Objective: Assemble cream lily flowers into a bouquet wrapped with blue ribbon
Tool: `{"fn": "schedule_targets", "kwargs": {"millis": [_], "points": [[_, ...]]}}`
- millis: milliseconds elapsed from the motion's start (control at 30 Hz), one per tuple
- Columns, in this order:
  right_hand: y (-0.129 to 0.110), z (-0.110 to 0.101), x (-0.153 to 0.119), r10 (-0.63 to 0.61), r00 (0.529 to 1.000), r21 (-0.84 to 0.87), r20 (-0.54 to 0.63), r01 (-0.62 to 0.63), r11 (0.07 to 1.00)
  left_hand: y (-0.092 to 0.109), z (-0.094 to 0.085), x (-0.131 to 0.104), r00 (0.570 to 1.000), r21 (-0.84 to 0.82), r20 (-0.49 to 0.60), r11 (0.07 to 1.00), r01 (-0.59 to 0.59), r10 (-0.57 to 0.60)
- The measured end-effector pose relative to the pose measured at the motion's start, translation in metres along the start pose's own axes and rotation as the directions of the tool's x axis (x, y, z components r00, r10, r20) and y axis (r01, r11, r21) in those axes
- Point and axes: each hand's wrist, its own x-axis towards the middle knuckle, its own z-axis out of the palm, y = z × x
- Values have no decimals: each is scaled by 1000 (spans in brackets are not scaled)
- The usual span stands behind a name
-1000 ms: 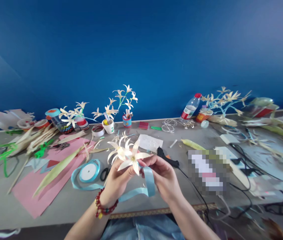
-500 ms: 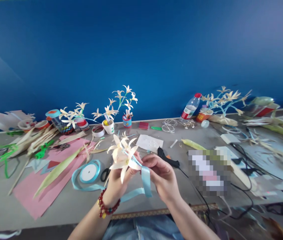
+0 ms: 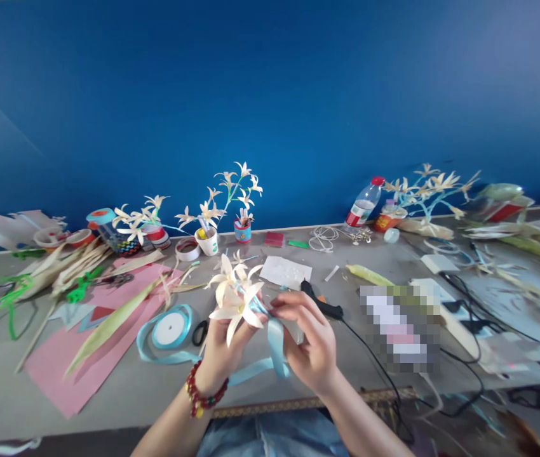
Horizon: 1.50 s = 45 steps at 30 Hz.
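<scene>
My left hand (image 3: pixel 226 346), with red beads at the wrist, is closed around the stem of a spray of cream artificial flowers (image 3: pixel 237 303). Its petals face up and toward me, and the gripped part of the stem is mostly hidden. At the stem's right end my right hand (image 3: pixel 312 339) has its fingers curled, fingertips at the light blue ribbon (image 3: pixel 276 348) wound there. From that spot the ribbon hangs in a loop and passes under my left wrist to a ribbon spool (image 3: pixel 169 329) lying on the table.
Black scissors handles (image 3: pixel 200 332) lie beside the spool. A black glue gun (image 3: pixel 320 301) rests behind my right hand, its cord running right. Pink paper (image 3: pixel 67 371) and a husk leaf (image 3: pixel 112 324) cover the left. Finished flower sprays stand in cups (image 3: pixel 206 243) along the wall.
The flower spray has turned and tipped slightly in my left hand. My right fingers have shifted around the stem, and the hanging ribbon loop has twisted.
</scene>
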Motion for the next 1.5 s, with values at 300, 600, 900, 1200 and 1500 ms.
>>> {"fn": "schedule_targets", "kwargs": {"millis": [300,600,900,1200,1500], "points": [[1,8,2,247,969,376,26,-238,895,3,3,3,1000,10,5,1000,-8,8],[9,2,-2,69,997,94,33,-72,993,5,0,2,998,81,-50,997,-18,22],[9,6,-1,258,962,518,93,-268,813,16,-3,8,992,65,111,996,-68,61],[4,12,2,558,695,798,454,-595,91,19,0,12,962,-264,266,956,129,-57],[5,14,-2,482,853,774,199,-439,457,2,2,10,985,-189,165,979,74,-43]]}}
